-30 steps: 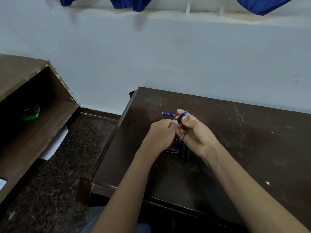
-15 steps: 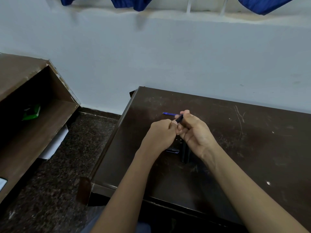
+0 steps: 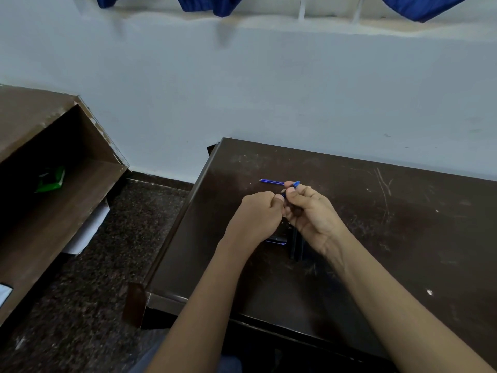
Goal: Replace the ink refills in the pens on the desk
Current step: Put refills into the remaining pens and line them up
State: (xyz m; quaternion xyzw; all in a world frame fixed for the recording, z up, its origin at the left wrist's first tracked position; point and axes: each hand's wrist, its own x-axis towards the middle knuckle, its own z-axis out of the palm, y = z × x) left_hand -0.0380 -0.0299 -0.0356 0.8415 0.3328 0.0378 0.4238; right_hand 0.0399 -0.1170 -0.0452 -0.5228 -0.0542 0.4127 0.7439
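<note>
Over the dark desk (image 3: 403,238), your left hand (image 3: 255,216) and right hand (image 3: 312,214) meet, both grips closed on a blue pen (image 3: 295,184), with a blue refill (image 3: 271,181) lying just beyond.

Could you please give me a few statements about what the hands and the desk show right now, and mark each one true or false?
1. Both hands meet over the dark brown wooden desk. True.
2. The right hand grips a pen with a blue tip. True.
3. The thin blue ink refill lies on the floor. False: it lies on the desk, beyond the hands.
4. The left hand rests flat and open on the desk. False: it is closed, against the right hand's fingers.
5. Dark pens lie on the desk beneath the right hand. True.
</note>
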